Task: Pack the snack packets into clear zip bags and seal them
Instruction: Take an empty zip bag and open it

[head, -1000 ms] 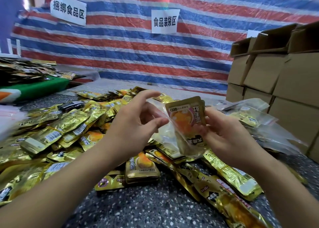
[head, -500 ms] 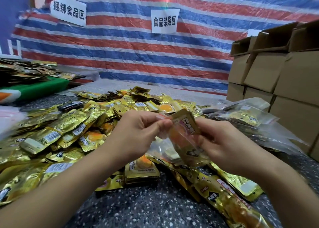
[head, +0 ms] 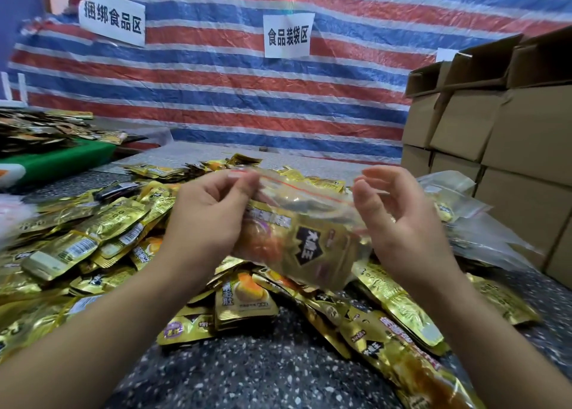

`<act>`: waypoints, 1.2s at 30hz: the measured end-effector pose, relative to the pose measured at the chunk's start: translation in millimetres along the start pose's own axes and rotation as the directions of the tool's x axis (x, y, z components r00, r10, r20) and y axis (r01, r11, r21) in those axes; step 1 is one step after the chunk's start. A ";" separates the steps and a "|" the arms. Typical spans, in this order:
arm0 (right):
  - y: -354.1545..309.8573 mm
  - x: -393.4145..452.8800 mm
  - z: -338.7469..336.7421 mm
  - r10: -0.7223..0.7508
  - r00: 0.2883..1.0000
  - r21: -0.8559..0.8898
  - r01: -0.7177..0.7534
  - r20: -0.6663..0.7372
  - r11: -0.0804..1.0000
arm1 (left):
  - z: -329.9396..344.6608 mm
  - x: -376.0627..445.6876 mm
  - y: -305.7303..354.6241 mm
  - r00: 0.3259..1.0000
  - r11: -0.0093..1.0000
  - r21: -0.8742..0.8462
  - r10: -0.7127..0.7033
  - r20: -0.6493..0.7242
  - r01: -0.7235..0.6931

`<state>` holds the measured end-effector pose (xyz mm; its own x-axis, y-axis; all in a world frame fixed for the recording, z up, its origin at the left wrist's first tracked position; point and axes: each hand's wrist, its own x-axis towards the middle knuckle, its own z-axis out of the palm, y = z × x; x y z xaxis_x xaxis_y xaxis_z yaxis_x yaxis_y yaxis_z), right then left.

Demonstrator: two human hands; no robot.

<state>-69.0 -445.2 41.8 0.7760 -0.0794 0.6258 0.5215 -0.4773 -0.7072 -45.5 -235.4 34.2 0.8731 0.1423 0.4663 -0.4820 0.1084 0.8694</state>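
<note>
- A clear zip bag (head: pixel 309 223) sits at the centre of the frame, held up above the heap, with at least one gold snack packet (head: pixel 306 244) inside it; how many more are in there cannot be told through the plastic.
- The bag lies sideways, its long axis running left to right, and its red zip line (head: pixel 309 189) runs along the upper edge, sloping down a little toward the right.
- The left hand (head: pixel 210 213) pinches the bag's upper left corner between thumb and curled fingers.
- The right hand (head: pixel 399 220) has its fingers curled at the bag's right end; a firm grip cannot be confirmed, as the clear plastic blurs there.
- A heap of loose gold packets (head: pixel 93 238) covers the left and lower middle of the frame on a dark speckled surface (head: pixel 263 371).
- At the right, filled clear bags (head: pixel 458 210) lie in a pile, each showing a gold packet inside.
- Behind them, at the right edge, stand stacked cardboard boxes (head: pixel 510 136); the top ones have raised flaps and their contents are hidden.
- A red, white and blue striped sheet (head: pixel 216 84) fills the background, bearing two white paper signs (head: pixel 288 36).
</note>
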 end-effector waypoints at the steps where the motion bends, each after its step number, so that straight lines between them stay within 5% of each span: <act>1: 1.4 1.7 0.6 0.121 0.991 0.051 -0.124 0.049 0.991 | -1.8 1.9 2.2 0.999 0.999 -0.044 -0.028 -0.023 0.026; 3: 3.2 3.9 2.7 0.306 0.928 0.163 -0.342 0.213 0.925 | -4.1 4.4 6.8 0.997 0.992 -0.107 -0.075 -0.034 0.071; 6: 2.3 1.5 7.6 0.318 0.883 0.171 -0.393 0.345 0.904 | -4.9 5.7 9.5 0.992 0.986 -0.118 -0.123 -0.022 0.120; 14: -3.6 -3.2 11.5 0.187 0.967 0.304 -0.233 0.174 0.924 | -2.5 6.7 4.7 0.985 0.970 -0.189 -0.131 0.111 0.151; 21: -5.6 2.3 6.1 0.399 0.906 0.481 -0.414 0.139 0.773 | -0.6 -0.9 -9.1 0.893 0.974 0.044 -0.222 0.392 0.223; 24: -1.4 6.0 0.2 0.390 0.906 0.495 -0.418 0.164 0.762 | 2.3 -5.6 -8.7 0.857 0.969 0.161 -0.243 0.455 0.189; 30: -2.8 9.1 -3.4 0.176 0.983 0.458 -0.179 0.051 0.870 | 0.1 -5.5 1.4 0.920 0.993 0.113 -0.071 0.387 0.029; 36: -5.9 9.3 -6.3 0.180 0.981 0.512 -0.192 0.074 0.837 | -0.8 -1.9 2.2 0.930 0.976 0.139 0.108 0.352 -0.166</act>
<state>-67.1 -448.7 53.9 0.8813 -0.0989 0.4621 0.4690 0.0636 -0.8809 -48.3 -234.7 35.0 0.7856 -0.2019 0.5849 -0.6053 -0.0546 0.7941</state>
